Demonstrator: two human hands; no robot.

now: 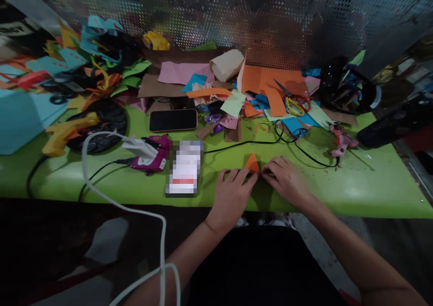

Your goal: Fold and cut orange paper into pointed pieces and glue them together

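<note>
A small piece of folded orange paper (252,162) lies on the green table near its front edge, one pointed corner facing away from me. My left hand (234,191) is closed on its lower left side, fingers pressed to the paper. From the right, my right hand (286,180) meets it with thumb and fingers pinched at the paper's lower right edge. The fingers cover the lower part of the paper, so its full shape is hidden.
Left of my hands lie a lit phone (184,168), a dark phone (173,120), a magenta power strip (152,153) and a yellow glue gun (69,132). Paper scraps and yellow-and-red scissors (294,105) are heaped behind. A pink glue gun (342,141) with a black cable lies right.
</note>
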